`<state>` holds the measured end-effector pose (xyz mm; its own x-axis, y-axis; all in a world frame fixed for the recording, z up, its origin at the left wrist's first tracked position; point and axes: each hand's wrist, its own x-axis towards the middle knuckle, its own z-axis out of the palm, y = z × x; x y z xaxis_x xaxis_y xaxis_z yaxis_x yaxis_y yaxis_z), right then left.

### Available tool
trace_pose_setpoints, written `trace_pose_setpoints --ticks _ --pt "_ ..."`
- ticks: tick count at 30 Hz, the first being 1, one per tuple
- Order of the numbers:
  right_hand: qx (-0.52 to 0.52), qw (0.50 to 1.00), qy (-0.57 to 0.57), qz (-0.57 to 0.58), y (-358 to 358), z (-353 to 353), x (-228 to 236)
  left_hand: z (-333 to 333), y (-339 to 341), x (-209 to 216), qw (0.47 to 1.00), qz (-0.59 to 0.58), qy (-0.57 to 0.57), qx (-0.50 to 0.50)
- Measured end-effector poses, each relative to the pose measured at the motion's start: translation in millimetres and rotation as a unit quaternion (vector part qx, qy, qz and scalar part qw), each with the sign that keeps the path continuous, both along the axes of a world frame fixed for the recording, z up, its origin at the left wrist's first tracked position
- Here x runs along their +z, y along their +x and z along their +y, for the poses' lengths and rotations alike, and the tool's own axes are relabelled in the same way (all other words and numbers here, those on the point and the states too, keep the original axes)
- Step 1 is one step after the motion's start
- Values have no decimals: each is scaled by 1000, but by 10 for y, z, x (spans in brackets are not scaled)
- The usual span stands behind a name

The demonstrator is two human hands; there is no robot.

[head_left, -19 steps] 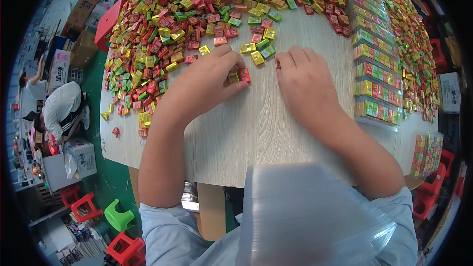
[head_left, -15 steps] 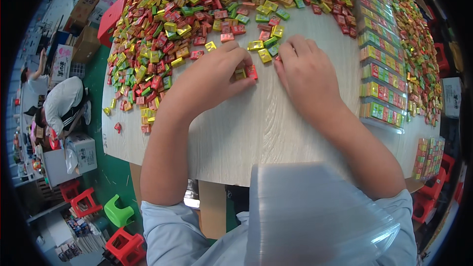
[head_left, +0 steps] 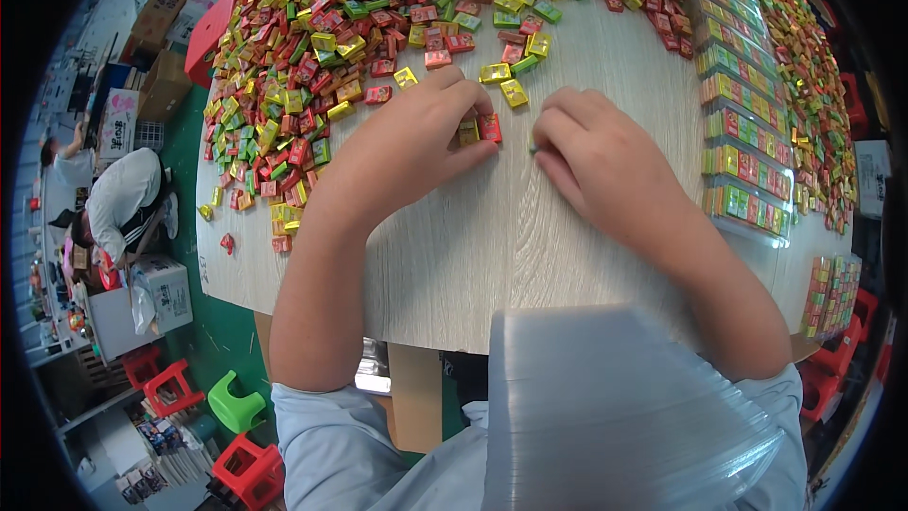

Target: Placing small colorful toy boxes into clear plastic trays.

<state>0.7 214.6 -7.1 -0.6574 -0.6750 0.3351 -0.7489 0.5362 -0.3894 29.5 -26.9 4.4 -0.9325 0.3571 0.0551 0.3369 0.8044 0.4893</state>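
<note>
My left hand (head_left: 416,128) rests on the table with its fingers curled round a short row of small wrapped candies. A gold candy (head_left: 469,132) and a red candy (head_left: 490,128) show between its thumb and fingers; the rest of the row is hidden. To the right, my right hand (head_left: 610,156) is closed in a pinch, with a sliver of a green candy (head_left: 533,147) at its fingertips. Just beyond the hands lie loose yellow candies (head_left: 514,93) and a green one (head_left: 525,64).
A big pile of red, green and yellow candies (head_left: 312,66) covers the table's far and left sides. Clear trays of candies (head_left: 747,137) stand at the right. A stack of clear plastic sheets or trays (head_left: 615,407) is against my body. Stools (head_left: 236,404) and a crouching person (head_left: 123,194) are left.
My right hand has drawn back toward me and slightly right. One green candy beside the loose yellow ones is gone from its place. My left hand keeps its hold on the row.
</note>
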Motion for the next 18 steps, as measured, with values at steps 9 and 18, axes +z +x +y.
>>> trace_pose_setpoints --ticks 9,18 --pt "105 991 -50 -70 -91 10 -49 90 13 15 997 -10 45 -67" --pt "47 987 -82 -126 -42 -34 77 30 30 98 999 -39 39 2"
